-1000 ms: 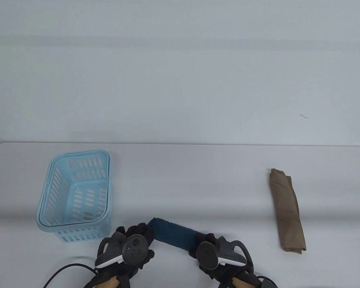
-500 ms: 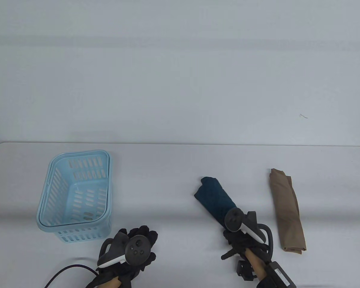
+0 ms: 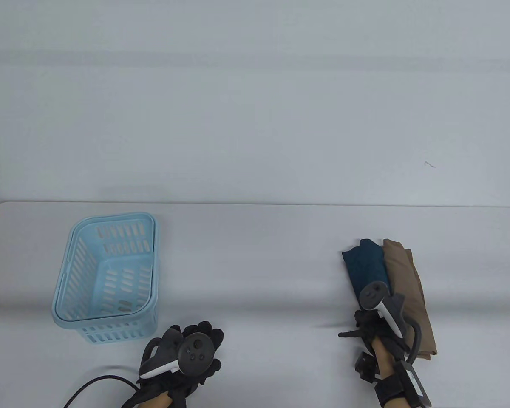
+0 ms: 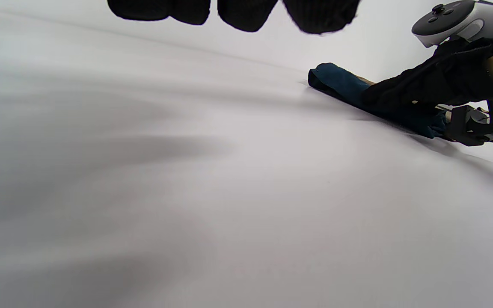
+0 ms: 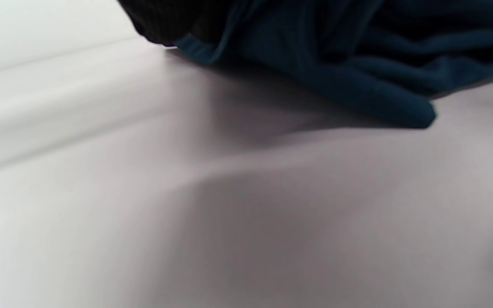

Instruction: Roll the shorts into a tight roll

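Note:
The dark teal shorts [image 3: 365, 264] are a tight roll lying on the table at the right, pressed against a brown roll [image 3: 410, 293]. My right hand [image 3: 370, 324] grips the teal roll at its near end, its fingers hidden under the tracker. The left wrist view shows that hand [image 4: 417, 92] lying along the roll [image 4: 338, 82]. The right wrist view shows the roll's folded end [image 5: 357, 68] close up, on the table. My left hand [image 3: 197, 340] rests empty near the front edge, and its fingertips [image 4: 246, 13] hang free above the table.
A light blue slotted basket [image 3: 74, 314] stands at the left, just beyond my left hand. The brown roll lies lengthwise at the far right. A black cable [image 3: 93, 382] runs from my left wrist. The white table [image 3: 246, 263] stretches between basket and rolls.
My left hand let go of the teal roll. My right hand carried the roll from the front centre to the right and turned it lengthwise beside the brown roll.

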`<state>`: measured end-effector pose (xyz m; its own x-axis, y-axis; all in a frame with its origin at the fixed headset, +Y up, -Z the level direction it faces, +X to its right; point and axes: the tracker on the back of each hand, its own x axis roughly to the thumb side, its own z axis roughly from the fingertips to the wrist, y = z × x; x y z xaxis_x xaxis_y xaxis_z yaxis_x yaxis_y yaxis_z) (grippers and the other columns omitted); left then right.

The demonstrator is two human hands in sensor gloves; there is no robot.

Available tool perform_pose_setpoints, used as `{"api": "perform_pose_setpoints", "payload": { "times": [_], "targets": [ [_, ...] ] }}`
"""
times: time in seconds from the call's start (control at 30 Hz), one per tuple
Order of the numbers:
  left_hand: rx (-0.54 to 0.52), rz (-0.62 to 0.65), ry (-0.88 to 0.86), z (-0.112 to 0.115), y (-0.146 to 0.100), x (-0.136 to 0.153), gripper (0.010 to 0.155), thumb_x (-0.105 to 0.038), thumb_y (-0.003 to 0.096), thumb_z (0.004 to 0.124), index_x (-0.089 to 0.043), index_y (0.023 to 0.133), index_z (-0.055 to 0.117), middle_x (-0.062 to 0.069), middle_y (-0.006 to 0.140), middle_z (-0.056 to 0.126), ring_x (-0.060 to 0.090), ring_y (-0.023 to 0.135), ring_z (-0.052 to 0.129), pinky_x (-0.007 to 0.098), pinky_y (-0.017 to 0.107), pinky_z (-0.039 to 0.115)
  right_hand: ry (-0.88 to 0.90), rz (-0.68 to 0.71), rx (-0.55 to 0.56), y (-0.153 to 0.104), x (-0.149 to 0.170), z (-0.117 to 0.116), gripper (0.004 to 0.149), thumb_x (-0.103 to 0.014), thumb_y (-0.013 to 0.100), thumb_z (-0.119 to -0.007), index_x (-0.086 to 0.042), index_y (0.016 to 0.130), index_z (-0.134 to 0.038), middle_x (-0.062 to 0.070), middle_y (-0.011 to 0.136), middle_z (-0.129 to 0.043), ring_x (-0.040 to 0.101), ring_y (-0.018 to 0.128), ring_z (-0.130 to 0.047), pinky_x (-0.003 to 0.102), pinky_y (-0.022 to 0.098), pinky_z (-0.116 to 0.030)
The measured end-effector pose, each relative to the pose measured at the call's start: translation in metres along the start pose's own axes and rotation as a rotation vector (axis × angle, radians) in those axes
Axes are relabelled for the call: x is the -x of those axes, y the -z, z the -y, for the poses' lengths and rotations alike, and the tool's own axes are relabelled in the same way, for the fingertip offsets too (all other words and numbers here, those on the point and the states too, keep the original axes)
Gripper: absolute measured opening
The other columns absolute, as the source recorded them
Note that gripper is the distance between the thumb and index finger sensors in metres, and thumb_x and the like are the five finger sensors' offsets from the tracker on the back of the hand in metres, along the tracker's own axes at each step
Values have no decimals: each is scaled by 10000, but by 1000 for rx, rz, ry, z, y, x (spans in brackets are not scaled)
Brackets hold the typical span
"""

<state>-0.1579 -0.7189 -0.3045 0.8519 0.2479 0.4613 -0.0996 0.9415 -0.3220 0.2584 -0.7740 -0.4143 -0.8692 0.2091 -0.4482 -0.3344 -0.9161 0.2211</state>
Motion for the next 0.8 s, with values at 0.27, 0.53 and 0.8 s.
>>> {"api": "perform_pose_setpoints", "payload": {
  "times": [0.27, 0.53, 0.8],
  "targets": [
    [0, 2, -2, 0, 1, 0, 687, -366, 564, 597, -33, 1137, 417, 343, 1161, 376, 607, 1040, 452, 789, 631, 259, 12, -29, -5, 3, 2, 0, 590, -379, 525, -615, -279, 1078, -434, 113, 1143, -129, 430, 1006, -257, 564, 704, -409],
    [-33, 4, 5, -4, 0, -1, 689, -368, 564, 595, -36, 1139, 410, 338, 1164, 369, 604, 1044, 449, 788, 633, 261, 53, 110, 176, -26, 1, 24, 600, -381, 517, -620, -266, 1080, -446, 143, 1160, -242, 441, 1041, -318, 675, 716, -333],
    [-69, -4, 7, -8, 0, -2, 693, -370, 565, 595, -36, 1140, 403, 332, 1169, 360, 601, 1049, 444, 789, 634, 263, 77, 468, 326, -111, -53, 65, 631, -393, 520, -617, -221, 1097, -428, 139, 1171, -252, 470, 1054, -288, 690, 716, -331]
  ]
}}
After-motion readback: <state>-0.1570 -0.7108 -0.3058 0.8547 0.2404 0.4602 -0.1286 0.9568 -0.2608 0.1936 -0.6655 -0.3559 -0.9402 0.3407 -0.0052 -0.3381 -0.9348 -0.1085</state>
